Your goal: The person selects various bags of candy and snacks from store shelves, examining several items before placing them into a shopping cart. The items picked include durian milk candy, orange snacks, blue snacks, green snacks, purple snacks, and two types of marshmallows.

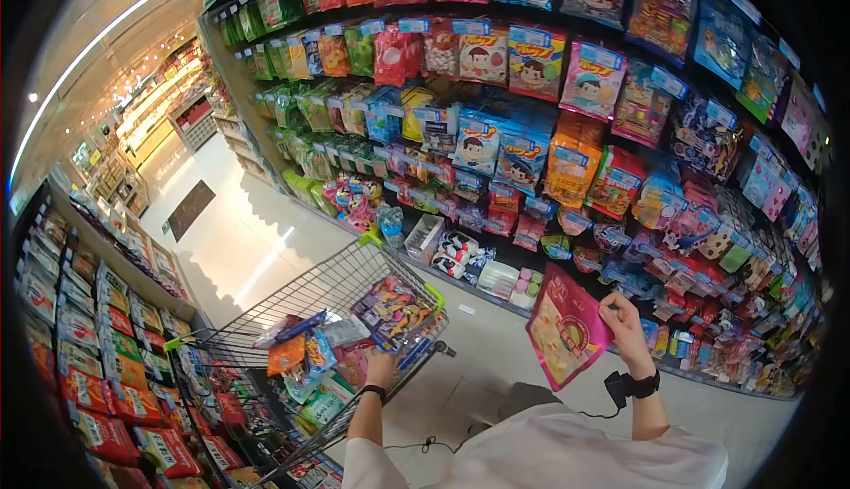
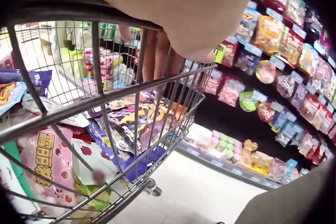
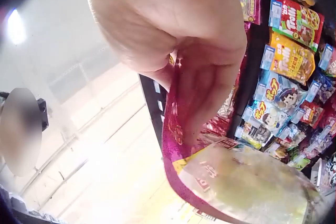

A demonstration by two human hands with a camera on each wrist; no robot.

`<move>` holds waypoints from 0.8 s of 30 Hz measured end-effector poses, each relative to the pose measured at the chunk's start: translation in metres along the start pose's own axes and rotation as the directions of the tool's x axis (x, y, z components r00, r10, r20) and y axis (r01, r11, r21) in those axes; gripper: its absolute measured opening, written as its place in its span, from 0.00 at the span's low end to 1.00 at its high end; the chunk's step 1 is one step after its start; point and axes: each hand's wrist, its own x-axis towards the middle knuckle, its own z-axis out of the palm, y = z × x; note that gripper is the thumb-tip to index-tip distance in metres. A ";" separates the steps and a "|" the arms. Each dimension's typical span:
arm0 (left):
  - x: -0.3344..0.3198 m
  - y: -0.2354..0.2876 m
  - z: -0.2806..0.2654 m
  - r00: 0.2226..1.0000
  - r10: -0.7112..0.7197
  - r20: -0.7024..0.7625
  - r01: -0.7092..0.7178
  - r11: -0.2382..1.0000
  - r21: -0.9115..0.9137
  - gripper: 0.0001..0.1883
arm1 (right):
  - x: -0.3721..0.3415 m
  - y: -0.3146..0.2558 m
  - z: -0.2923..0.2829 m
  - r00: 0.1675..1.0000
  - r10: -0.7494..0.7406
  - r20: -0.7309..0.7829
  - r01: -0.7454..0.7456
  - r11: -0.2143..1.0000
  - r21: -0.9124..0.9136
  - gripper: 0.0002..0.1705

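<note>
My right hand pinches the top corner of a pink candy bag, which hangs at the right in the head view. In the right wrist view, the bag's clear panel shows pale contents, and its top edge runs between thumb and fingers. My left hand grips the near upper bar of a wire shopping cart, its fingers hanging over the bar in the left wrist view. Inside the cart are a purple snack bag, a pink bag, an orange pack and several others.
A tall rack of hanging candy bags runs along the far and right side. Boxes and tubs line its bottom shelf. Another shelf of red packs stands left of the cart. Pale tiled floor leads away at upper left.
</note>
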 end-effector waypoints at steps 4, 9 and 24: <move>0.023 -0.063 -0.006 0.996 -0.084 0.009 0.084 0.996 0.031 0.29 | 0.046 0.005 0.039 0.998 -0.031 -0.058 0.032 0.999 0.015 0.06; 0.044 -0.139 -0.006 0.984 -0.166 -0.058 0.160 0.983 -0.084 0.27 | 0.137 0.010 0.097 0.999 0.024 -0.021 -0.021 0.990 0.139 0.05; 0.097 -0.274 -0.050 0.852 -0.523 -0.022 0.518 0.848 -0.106 0.22 | 0.354 -0.048 0.221 0.993 -0.101 0.053 0.098 0.993 0.067 0.05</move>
